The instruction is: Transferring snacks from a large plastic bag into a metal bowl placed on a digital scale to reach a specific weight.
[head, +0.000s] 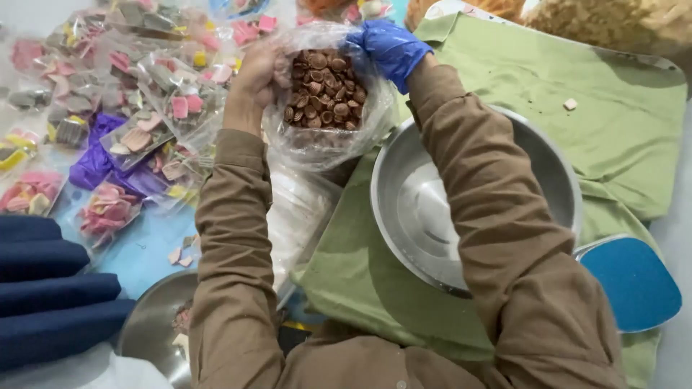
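Nearest me, a steel bowl [432,209] is sitting at lower centre on a green cloth [620,137]. Beyond it, upper centre, I am holding a clear plastic bag [324,137] of small brown pieces: left hand [252,79], bare, is pinching one rim, gloved right hand [391,47] is gripping the other. It is probably limp, slippery and bottom-heavy, so the rim is the place to hold.

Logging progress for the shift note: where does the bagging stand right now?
Done: many sealed packets of pink and mixed pieces lie piled on the blue surface at left. In hand: the bare left hand and the blue-gloved right hand hold open a clear bag of small brown round pieces. Left: that bag is unsealed; the big steel bowl on the green cloth looks empty.
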